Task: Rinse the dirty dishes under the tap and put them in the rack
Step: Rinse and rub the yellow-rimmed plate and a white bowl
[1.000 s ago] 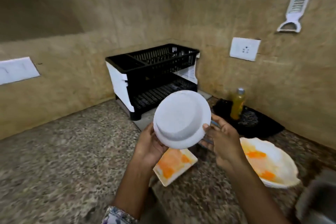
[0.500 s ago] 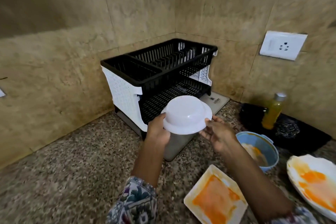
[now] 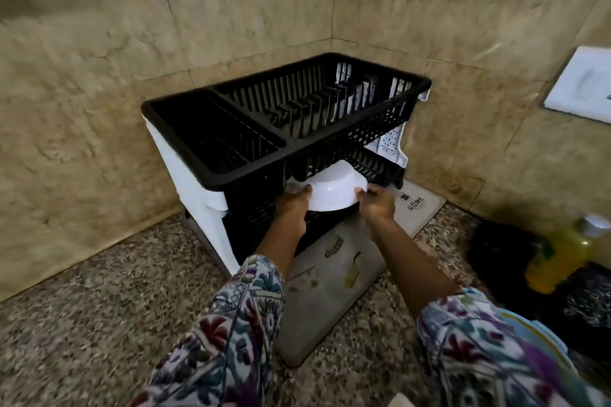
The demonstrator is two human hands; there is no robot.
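The speckled counter (image 3: 82, 324) carries a black two-level dish rack (image 3: 284, 129) in the tiled corner, on a grey mat (image 3: 330, 291). A white bowl (image 3: 334, 190), upside down, sits halfway into the lower level. The left hand (image 3: 292, 205) and the right hand (image 3: 378, 205) pinch its rim from both sides. At the right a yellow bottle (image 3: 558, 258) looks blurred.

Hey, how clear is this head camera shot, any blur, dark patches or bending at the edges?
Head view: the black plastic dish rack is fairly sharp; the white plastic bowl, held by the left hand and right hand, is bright against the rack's shadowed lower tier; the yellow bottle at right is smeared; the tile seams bow from wide-angle distortion.
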